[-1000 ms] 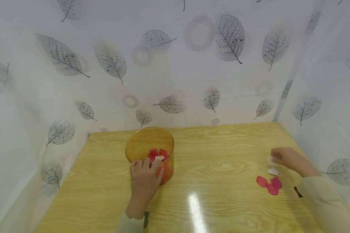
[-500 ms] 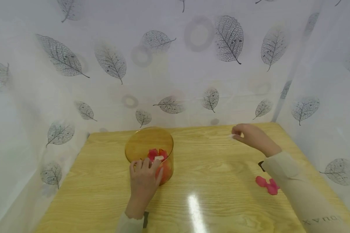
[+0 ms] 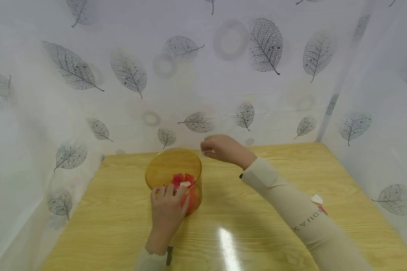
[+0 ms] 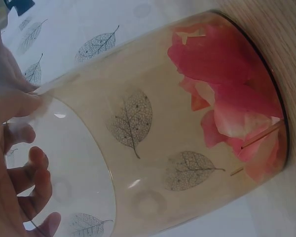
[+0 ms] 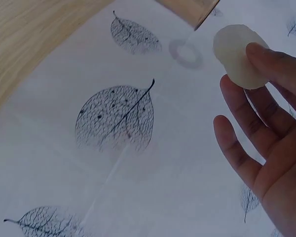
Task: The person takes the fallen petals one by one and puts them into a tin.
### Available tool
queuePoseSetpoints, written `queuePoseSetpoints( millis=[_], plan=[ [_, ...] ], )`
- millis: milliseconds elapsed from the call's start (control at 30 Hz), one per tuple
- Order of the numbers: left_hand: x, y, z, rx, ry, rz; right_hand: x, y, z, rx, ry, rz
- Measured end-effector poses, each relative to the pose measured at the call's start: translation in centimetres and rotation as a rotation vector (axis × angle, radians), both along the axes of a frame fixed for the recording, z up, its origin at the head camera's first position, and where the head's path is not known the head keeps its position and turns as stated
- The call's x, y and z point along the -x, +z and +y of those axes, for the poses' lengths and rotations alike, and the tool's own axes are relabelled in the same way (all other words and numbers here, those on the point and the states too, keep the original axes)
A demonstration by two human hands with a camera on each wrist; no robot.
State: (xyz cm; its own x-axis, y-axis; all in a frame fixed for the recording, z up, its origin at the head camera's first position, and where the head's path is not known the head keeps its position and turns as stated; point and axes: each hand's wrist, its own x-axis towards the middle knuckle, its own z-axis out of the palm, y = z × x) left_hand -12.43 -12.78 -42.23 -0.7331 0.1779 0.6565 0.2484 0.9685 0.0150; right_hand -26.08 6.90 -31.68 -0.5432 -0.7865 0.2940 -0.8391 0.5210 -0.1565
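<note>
An amber see-through glass jar stands on the table toward the left. My left hand grips its near rim, fingers curled over the edge in the left wrist view. Pink and red petals lie heaped at the jar's bottom, with a thin brown stick among them. Just beyond the jar's right rim, raised above the table, is my right hand. Between thumb and fingers it pinches a pale white petal, while its other fingers spread loosely in the right wrist view.
On the right of the wooden table lie another white petal and a pink petal, the latter partly hidden by the right sleeve. A white leaf-printed curtain hangs around the back and sides.
My right hand has carried the white petal from the table's right side leftward to beside the jar's rim. The left hand has stayed on the jar.
</note>
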Motion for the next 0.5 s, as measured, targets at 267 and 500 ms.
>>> queuePoseSetpoints(
  millis=[267, 500],
  plan=[
    [0.0, 0.1, 0.0, -0.009, -0.011, 0.006, -0.1, -0.7, -5.2, -0.101, 0.064, -0.031],
    [0.1, 0.0, -0.1, -0.020, -0.015, 0.010, -0.4, -1.2, -7.2, -0.203, 0.069, -0.093]
  ],
)
